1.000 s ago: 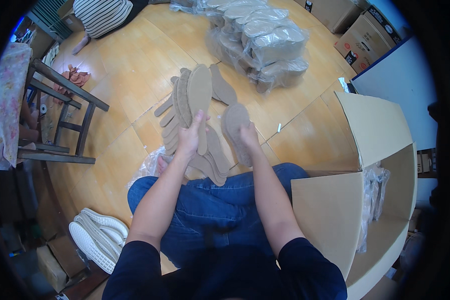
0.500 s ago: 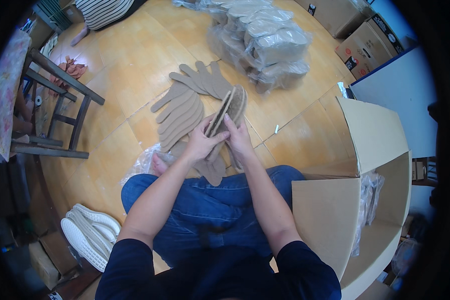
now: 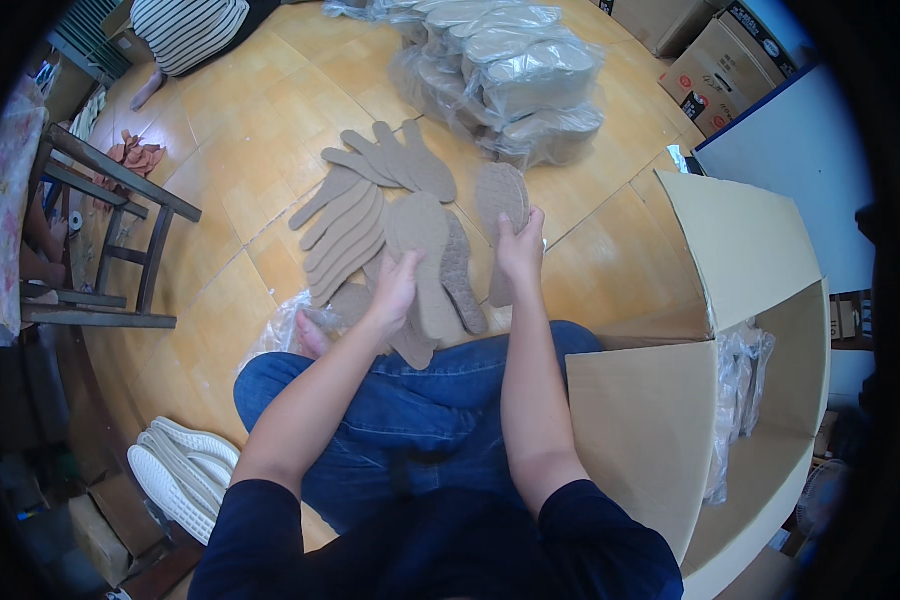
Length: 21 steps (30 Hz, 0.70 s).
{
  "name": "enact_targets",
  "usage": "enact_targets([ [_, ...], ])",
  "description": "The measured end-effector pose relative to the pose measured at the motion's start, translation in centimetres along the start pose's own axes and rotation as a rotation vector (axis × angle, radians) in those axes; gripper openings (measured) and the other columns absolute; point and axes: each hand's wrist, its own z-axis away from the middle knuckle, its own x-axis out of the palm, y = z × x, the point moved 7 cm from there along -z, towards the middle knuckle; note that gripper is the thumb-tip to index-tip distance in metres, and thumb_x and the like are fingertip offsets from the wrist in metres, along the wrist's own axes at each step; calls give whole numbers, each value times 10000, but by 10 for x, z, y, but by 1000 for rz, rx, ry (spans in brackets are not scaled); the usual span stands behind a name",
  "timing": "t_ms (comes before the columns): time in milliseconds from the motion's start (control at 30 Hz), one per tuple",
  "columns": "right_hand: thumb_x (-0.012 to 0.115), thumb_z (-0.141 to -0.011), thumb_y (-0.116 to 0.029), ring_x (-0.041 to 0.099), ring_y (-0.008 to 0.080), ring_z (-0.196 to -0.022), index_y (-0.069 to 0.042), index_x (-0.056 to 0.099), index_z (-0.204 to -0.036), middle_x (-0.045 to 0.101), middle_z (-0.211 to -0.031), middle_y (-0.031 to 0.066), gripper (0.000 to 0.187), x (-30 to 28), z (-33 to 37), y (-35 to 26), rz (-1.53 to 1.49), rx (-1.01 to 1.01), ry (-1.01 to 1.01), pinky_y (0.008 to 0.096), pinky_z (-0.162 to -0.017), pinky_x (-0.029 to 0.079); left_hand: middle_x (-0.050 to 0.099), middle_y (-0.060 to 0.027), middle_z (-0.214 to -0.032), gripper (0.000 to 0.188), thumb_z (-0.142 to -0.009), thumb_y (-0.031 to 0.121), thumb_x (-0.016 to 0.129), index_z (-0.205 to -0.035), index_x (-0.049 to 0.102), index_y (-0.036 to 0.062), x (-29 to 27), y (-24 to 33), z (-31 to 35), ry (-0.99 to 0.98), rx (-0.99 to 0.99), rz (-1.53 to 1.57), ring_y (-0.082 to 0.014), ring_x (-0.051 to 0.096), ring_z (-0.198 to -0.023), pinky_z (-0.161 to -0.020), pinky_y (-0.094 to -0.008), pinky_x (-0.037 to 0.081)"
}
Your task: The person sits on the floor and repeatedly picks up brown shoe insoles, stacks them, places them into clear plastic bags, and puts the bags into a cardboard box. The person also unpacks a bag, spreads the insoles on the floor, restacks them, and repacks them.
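Brown shoe insoles lie fanned out in a ring on the floor in front of my crossed legs. My left hand [image 3: 398, 288] is closed on the edge of a tan insole [image 3: 432, 290], its thumb on the upper face. To the right, my right hand [image 3: 520, 248] grips a second, fuzzier brown insole [image 3: 500, 195], held upright with the wide end away from me; whether it is one or several together I cannot tell. Between the hands a fuzzy dark insole [image 3: 460, 275] lies on the floor. Left of them sits the overlapping row of insoles [image 3: 345, 245].
Plastic-wrapped insole stacks [image 3: 530, 85] stand at the back. An open cardboard box [image 3: 645, 420] is close on my right, holding plastic-wrapped contents. White shoe soles [image 3: 175, 480] lie at lower left, near a wooden stool [image 3: 130, 240]. Another person [image 3: 190, 35] is at far upper left.
The insoles that both hands held together are now apart. My left hand has moved down to the tan insole, while the right has gone rightward with the fuzzy insole. The view has shifted slightly.
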Motion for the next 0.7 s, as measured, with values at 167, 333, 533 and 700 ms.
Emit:
enact_targets([
  [167, 551, -902, -190, 558, 394, -1153, -74, 363, -1433, 578, -1214, 279, 575, 26, -18, 49, 218, 108, -5, 427, -987, 430, 588, -88, -1021, 253, -900, 88, 605, -1112, 475, 45, 17, -53, -22, 47, -208, -13, -202, 615, -955, -805, -332, 536],
  [333, 555, -895, -189, 591, 382, -1067, -81, 467, -1371, 612, -1129, 234, 496, 23, 6, 35, 645, 36, 312, 423, -959, 448, 561, -113, -1067, 470, -867, 41, 606, -1299, 421, 19, 6, -52, -18, 61, -120, -405, -198, 589, -941, -783, -319, 538],
  [533, 576, -902, -227, 570, 394, -1097, -65, 504, -1331, 549, -1241, 255, 465, 81, 54, -21, 164, -209, -527, 454, -938, 454, 513, -197, -1251, 455, -869, 114, 598, -1278, 447, -14, -64, -27, 32, 569, -85, -181, -285, 559, -1098, -883, -394, 488],
  [700, 624, -890, -273, 591, 391, -1104, 42, 464, -1338, 563, -1218, 318, 570, 117, 116, -6, 437, -211, -599, 387, -939, 468, 480, -209, -1306, 448, -912, 160, 562, -1312, 425, 9, -83, -83, 57, 532, -470, 355, -336, 525, -1188, -963, -467, 473],
])
